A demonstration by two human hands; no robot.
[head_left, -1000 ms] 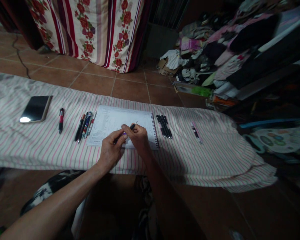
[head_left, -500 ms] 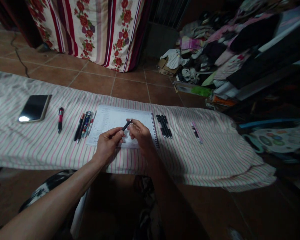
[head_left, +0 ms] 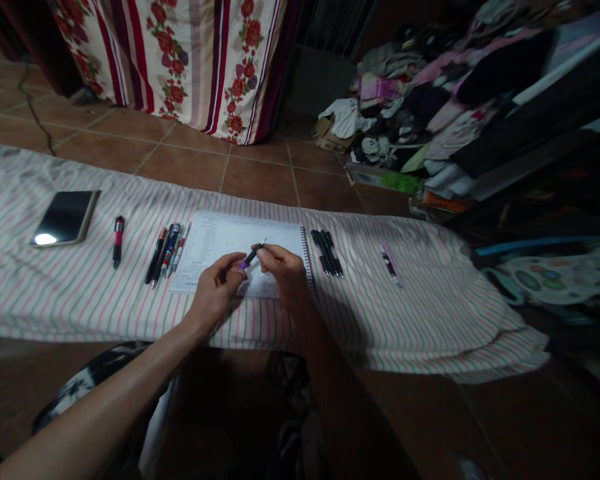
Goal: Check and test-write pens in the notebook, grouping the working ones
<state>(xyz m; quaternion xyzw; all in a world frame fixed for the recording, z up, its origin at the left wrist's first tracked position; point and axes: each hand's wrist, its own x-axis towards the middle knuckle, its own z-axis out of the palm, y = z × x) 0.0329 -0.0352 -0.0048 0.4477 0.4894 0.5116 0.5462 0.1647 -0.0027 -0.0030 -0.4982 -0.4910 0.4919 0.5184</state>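
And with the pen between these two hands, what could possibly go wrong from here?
The pen is held only by the fingertips of the left hand and right hand, so it might slip and drop onto the notebook below, perhaps marking the page. Also, the black pens lie loose beside the notebook's spiral edge, near the right hand; a careless nudge could scatter them.

Well left of the grip lies a flat, rectangular device with a glossy black screen (head_left: pixel 64 215); beyond the grip hangs a cream fabric curtain with red roses and maroon stripes (head_left: pixel 195 60), near brown floor tiles (head_left: pixel 260 168); beyond and right, a brown cardboard box (head_left: pixel 334 137) sits beside heaped multicoloured clothes (head_left: pixel 380 88)
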